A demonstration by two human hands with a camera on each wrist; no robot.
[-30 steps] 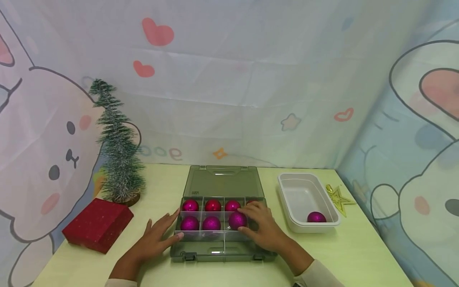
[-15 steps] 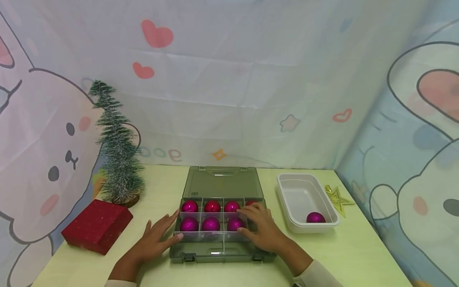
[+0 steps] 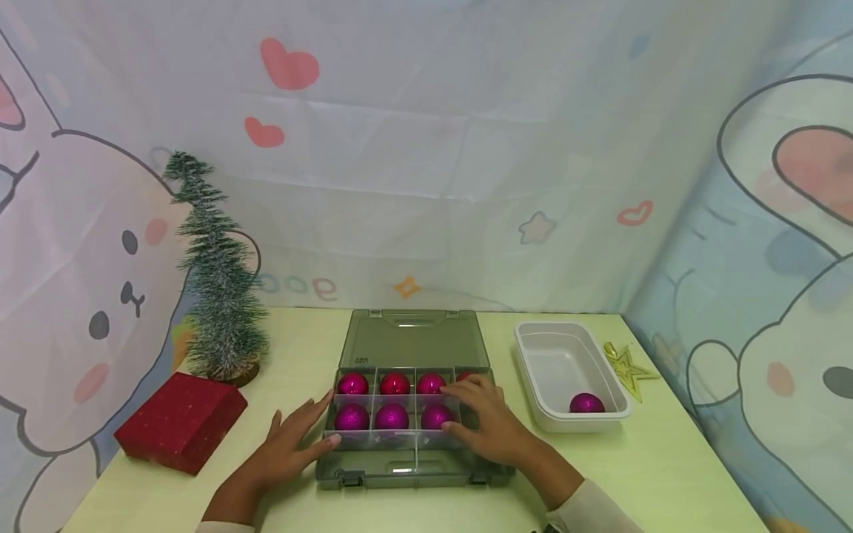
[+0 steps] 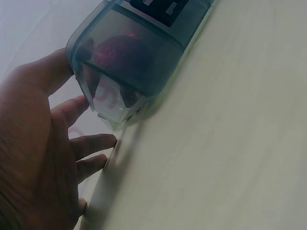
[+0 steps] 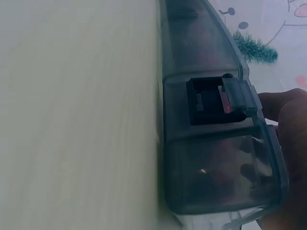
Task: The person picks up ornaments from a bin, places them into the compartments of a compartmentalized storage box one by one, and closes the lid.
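Note:
A translucent grey-green compartment box lies open on the table, its lid folded back. Pink and red shiny baubles fill the back row; three glittery purple ones stand in the row before it. My left hand rests along the box's left side, thumb at the corner, fingers spread, as the left wrist view also shows. Over the box's right part is my right hand, thumb and fingertips loosely around the third purple bauble, which sits in its compartment. That hand covers the rightmost compartments and most of a red bauble.
A white tub on the right holds one purple bauble. Beside it lies a gold star. To the left stand a small frosted Christmas tree and a red box. A printed cloth hangs behind the table.
The third purple bauble has gone down from between my right fingertips into its compartment. Both hands keep nearly the same place; the view has shifted slightly.

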